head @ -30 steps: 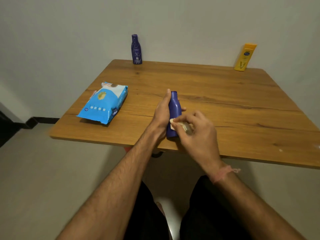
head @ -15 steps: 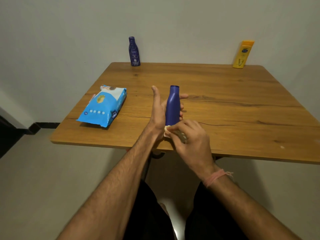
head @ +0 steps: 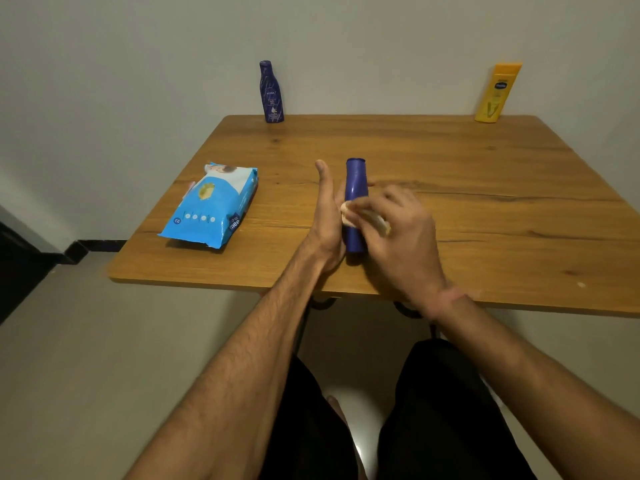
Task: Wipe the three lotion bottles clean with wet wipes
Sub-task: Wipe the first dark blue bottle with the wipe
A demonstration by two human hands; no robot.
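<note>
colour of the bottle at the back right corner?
Yellow bottle with a blue oval logo, orange-yellow cap; head view shows it clearly.

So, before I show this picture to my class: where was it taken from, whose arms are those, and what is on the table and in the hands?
The picture comes from a camera worn on a person's head, looking down at that person's own bare arms; there is no machine. The left hand steadies a blue bottle above the near part of the wooden table. The right hand pinches a pale wet wipe against the bottle's side. A blue pack of wipes lies on the left. At the far edge, by the wall, stand a dark blue bottle and a yellow bottle.
</note>
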